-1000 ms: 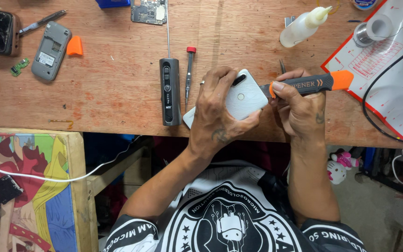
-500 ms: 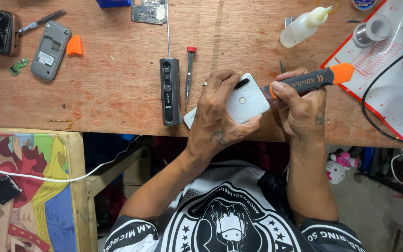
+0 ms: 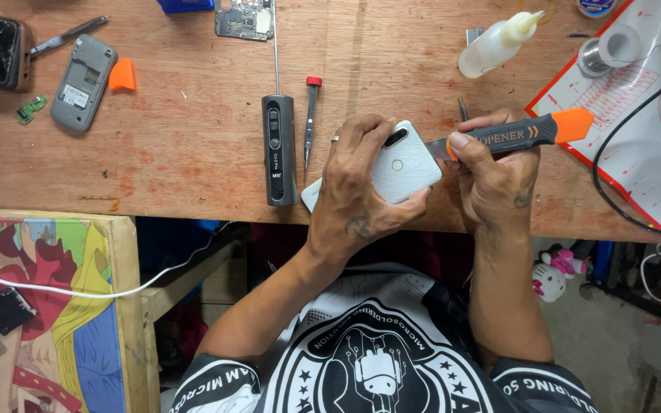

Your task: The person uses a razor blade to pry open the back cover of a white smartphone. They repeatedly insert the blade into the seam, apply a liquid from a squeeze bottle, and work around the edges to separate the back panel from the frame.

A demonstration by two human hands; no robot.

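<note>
A white rectangular phone (image 3: 407,164), back cover up, is pinned flat near the front edge of the worn wooden workbench (image 3: 193,145) by the left hand (image 3: 353,191), whose fingers are spread over it and curled around its edges. At 3 o'clock of the phone, the right hand (image 3: 495,180) is clamped around a dark-handled prying tool with an orange end (image 3: 522,134); its thin metal blade is pressed against the phone's right edge. The two hands lie close together, just either side of the phone.

At 9 o'clock of the left hand a dark grey stick-shaped electric screwdriver (image 3: 279,149) is laid, with a slim red-capped precision screwdriver (image 3: 310,115) just beside it. At 1 o'clock a small translucent squeeze bottle (image 3: 495,46) is lying on its side. Far off at 10 o'clock a grey keypad phone shell (image 3: 83,82) and an orange plastic pick (image 3: 122,75) are seen.
</note>
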